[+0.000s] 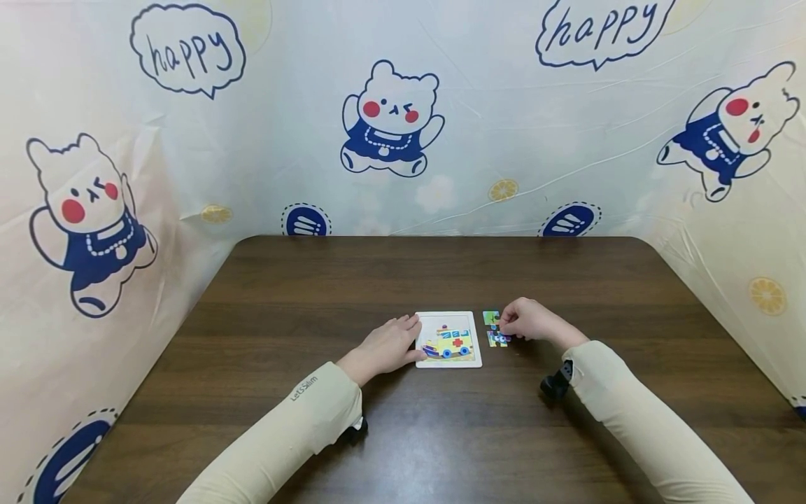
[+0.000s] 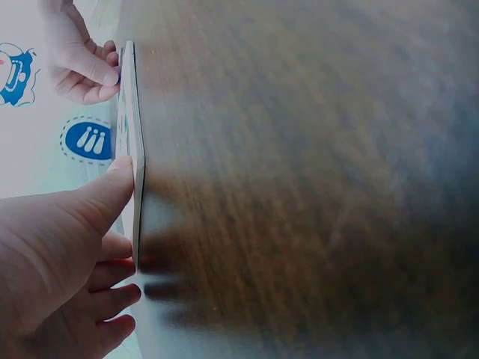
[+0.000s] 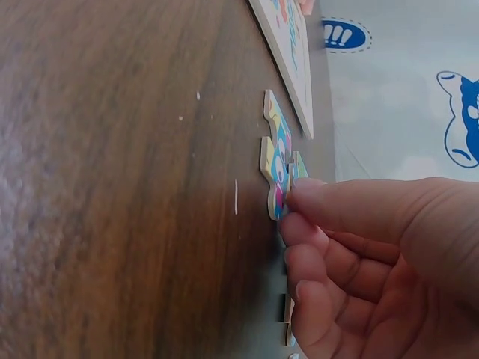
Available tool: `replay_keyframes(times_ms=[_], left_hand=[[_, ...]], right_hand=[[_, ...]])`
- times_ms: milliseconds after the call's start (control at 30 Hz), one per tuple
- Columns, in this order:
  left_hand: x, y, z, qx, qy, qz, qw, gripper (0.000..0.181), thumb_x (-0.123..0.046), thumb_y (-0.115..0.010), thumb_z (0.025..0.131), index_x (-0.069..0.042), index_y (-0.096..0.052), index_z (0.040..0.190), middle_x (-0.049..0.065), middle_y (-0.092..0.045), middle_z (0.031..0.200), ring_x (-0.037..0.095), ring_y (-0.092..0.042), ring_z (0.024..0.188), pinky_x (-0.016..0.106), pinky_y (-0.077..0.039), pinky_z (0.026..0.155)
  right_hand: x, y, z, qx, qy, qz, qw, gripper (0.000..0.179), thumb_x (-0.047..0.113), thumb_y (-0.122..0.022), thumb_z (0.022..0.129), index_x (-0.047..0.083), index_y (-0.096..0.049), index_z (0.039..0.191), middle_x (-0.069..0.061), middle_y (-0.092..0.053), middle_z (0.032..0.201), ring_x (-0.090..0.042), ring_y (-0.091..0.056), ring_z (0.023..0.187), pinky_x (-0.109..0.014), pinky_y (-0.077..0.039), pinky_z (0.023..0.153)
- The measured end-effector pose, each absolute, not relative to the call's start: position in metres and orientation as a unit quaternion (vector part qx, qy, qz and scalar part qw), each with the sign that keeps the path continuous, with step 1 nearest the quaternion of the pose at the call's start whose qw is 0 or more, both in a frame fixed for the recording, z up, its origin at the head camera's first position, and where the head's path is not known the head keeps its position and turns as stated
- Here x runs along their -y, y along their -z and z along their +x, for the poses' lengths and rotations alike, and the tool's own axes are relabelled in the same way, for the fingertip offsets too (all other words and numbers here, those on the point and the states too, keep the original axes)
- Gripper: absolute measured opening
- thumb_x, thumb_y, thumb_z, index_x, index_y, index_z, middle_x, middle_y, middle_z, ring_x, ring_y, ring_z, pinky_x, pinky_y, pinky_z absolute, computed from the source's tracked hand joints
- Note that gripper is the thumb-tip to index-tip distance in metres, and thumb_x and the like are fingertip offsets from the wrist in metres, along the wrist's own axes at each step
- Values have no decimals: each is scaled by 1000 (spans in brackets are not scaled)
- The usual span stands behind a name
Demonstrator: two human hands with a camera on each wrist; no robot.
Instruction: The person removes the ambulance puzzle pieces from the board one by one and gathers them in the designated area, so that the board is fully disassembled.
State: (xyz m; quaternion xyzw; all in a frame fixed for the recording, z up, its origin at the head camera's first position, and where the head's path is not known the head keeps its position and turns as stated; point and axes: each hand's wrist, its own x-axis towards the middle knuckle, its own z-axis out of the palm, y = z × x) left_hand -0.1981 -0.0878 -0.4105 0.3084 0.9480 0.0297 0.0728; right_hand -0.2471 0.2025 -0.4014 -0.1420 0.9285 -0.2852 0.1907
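Observation:
A square white-framed puzzle board [image 1: 448, 316] lies flat on the table, with a yellow ambulance picture [image 1: 455, 343] in its lower part. My left hand [image 1: 392, 344] rests on the board's left edge, thumb near the lower corner and fingers extended. Just right of the board lie a green puzzle piece [image 1: 490, 318] and a blue patterned piece [image 1: 497, 339]. Over these pieces, my right hand [image 1: 527, 319] pinches a puzzle piece [image 3: 293, 175] between thumb and index finger; the fingers hide most of it. The blue patterned piece [image 3: 277, 164] sits close below the thumb in the right wrist view.
The dark wooden table [image 1: 315, 280] extends around the board. More flat pieces [image 3: 289, 318] lie partly hidden beyond the right fingers. A printed curtain [image 1: 271, 140] hangs behind and beside the table. Dark wrist devices [image 1: 557, 383] sit under the sleeves.

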Motion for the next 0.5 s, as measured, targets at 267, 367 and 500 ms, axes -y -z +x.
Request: replay_keyframes(times_ms=[267, 367, 500], left_hand=[[88, 410, -198, -948, -34, 308, 73, 65, -42, -55, 91, 3, -41, 136, 16, -35, 142, 29, -32, 130, 38, -25, 106], [88, 410, -198, -948, -36, 309, 75, 65, -41, -55, 91, 3, -41, 136, 16, -34, 142, 29, -32, 130, 38, -25, 106], [88, 410, -198, -948, -36, 309, 73, 65, -42, -55, 91, 3, -42, 135, 16, -35, 142, 29, -33, 130, 38, -26, 106]], right_hand=[[-204, 400, -248, -929, 285, -136, 194, 9, 6, -62, 87, 6, -67, 79, -3, -57, 70, -18, -50, 58, -28, -45, 52], [-203, 397, -248, -930, 285, -136, 187, 9, 7, -63, 87, 6, -67, 80, -4, -58, 70, -18, -50, 59, -28, -46, 53], [-199, 390, -248, -929, 296, -149, 168, 7, 8, -64, 86, 5, -66, 81, -5, -59, 71, -19, -50, 58, -28, -46, 52]])
